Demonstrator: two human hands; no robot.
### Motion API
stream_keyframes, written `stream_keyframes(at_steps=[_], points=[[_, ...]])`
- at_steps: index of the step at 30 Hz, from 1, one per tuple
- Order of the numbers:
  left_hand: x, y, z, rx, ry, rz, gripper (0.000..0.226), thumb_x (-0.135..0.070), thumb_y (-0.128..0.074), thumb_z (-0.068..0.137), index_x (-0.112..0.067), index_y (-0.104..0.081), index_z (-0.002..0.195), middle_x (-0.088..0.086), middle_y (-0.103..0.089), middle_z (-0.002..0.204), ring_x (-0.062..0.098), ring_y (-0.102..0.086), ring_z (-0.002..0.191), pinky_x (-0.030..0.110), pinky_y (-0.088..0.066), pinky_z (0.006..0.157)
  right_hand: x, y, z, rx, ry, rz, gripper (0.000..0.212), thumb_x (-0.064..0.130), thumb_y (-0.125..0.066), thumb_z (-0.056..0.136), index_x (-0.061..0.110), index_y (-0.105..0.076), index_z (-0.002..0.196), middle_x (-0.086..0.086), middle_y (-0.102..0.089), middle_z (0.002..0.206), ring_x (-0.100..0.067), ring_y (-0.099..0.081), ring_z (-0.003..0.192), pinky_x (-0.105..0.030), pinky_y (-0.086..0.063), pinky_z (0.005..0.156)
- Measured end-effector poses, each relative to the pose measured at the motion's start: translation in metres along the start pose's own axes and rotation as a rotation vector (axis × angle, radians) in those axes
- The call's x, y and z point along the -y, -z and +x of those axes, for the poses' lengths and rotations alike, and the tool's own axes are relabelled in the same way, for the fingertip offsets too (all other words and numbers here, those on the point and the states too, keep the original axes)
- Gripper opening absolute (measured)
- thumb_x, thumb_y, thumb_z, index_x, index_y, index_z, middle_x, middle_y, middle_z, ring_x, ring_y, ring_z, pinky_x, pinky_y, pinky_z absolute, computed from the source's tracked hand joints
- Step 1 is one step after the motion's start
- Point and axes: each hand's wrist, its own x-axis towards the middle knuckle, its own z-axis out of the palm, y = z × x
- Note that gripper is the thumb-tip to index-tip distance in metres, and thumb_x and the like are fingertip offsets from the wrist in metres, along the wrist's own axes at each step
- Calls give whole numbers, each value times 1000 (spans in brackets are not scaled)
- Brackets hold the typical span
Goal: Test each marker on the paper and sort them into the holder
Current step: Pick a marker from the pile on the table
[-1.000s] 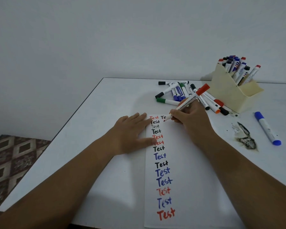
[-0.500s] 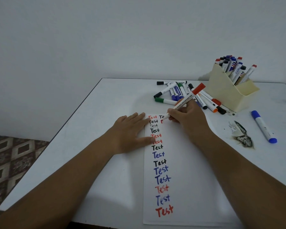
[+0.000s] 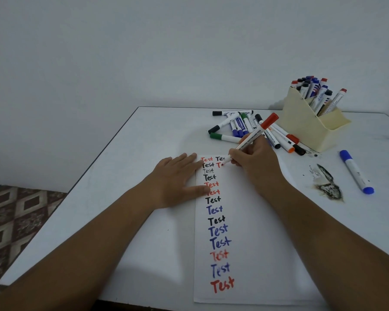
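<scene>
My right hand (image 3: 255,162) grips a red whiteboard marker (image 3: 254,136), its tip touching the white paper (image 3: 252,232) near the top, where a red "T" shows in the second column. My left hand (image 3: 176,179) lies flat with straight fingers on the paper's left edge. A column of "Test" words in red, black and blue runs down the sheet. A pile of loose markers (image 3: 240,125) lies behind the paper. The cream holder (image 3: 308,126) at the right back holds several markers upright.
A blue marker (image 3: 356,172) lies alone at the right of the white table (image 3: 121,176). A dark smudged patch (image 3: 328,187) marks the tabletop between it and my right arm. The table's left edge drops to a patterned floor (image 3: 16,221). A plain wall stands behind.
The marker tip has moved down from the first line of the second column to the second line, and a red "T" has appeared there. My left hand has stayed in place.
</scene>
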Motion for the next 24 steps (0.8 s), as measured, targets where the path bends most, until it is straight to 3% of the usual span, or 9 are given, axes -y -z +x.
stream_keyframes(at_steps=[4, 10, 14, 24], points=[[0, 0, 0, 7, 6, 2, 94, -90, -21, 77, -40, -9, 156, -16, -1, 165, 4, 2, 151, 37, -2, 123, -1, 2, -1, -19, 3, 27, 24, 26, -75, 86, 29, -55, 99, -6, -70, 93, -25, -70, 88, -45, -60, 86], [1, -2, 1, 4, 7, 3, 97, -92, -19, 75, -40, -9, 156, -16, -1, 165, 5, 2, 151, 38, -4, 123, 0, 2, -2, 14, 4, 2, 25, 25, -75, 87, 21, -57, 104, -7, -70, 91, -25, -70, 86, -44, -61, 84], [1, -2, 1, 7, 5, -6, 94, -90, -22, 77, -40, -9, 156, -16, -1, 165, 4, 2, 151, 38, -3, 123, -3, 4, -1, -43, -7, 33, 26, 27, -75, 84, 30, -56, 101, -6, -69, 92, -28, -70, 89, -49, -60, 83], [0, 0, -1, 15, 8, -19, 101, -93, -16, 71, -40, -8, 156, -16, 0, 164, 4, 4, 151, 38, -2, 123, -3, 3, 1, -30, -8, 13, 26, 23, -73, 83, 27, -55, 102, -10, -66, 94, -33, -67, 93, -46, -60, 82]])
